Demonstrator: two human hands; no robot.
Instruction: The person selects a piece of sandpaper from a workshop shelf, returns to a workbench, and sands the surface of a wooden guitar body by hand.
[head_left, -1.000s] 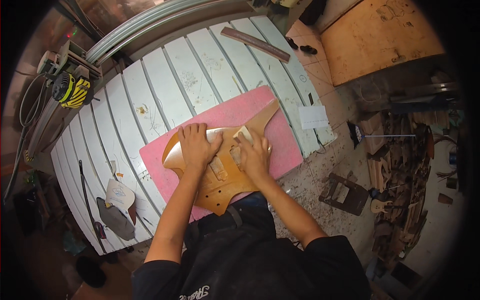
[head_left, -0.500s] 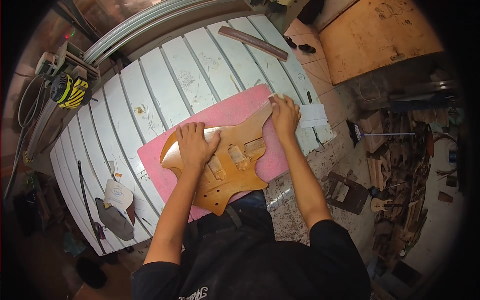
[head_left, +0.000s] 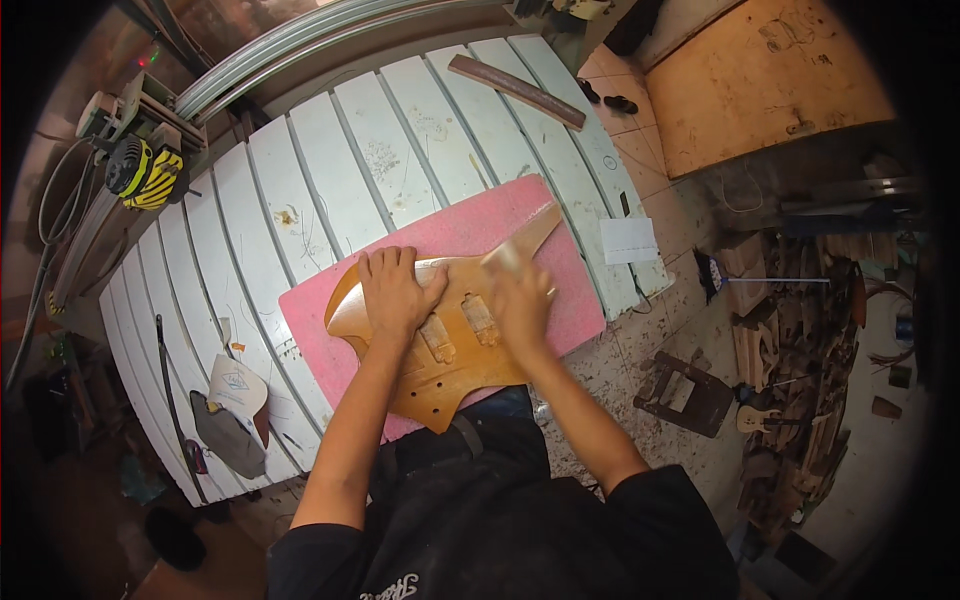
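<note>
A wooden guitar body with attached neck, amber-finished with a paler neck, cavities and several holes, lies on a pink foam mat. My left hand lies on the body's upper left, fingers apart, pressing on it without gripping. My right hand, smeared by motion, grips a pale sanding block on the body near the base of the neck.
The slatted white bench holds a dark wooden strip, paper and sheets with tools. A yellow-striped machine on a rail stands left. Wood pieces pile right; a dark frame lies on the littered floor.
My right hand went up along the neck half a second ago and has since come back down toward the body with the block. My left hand stays in place.
</note>
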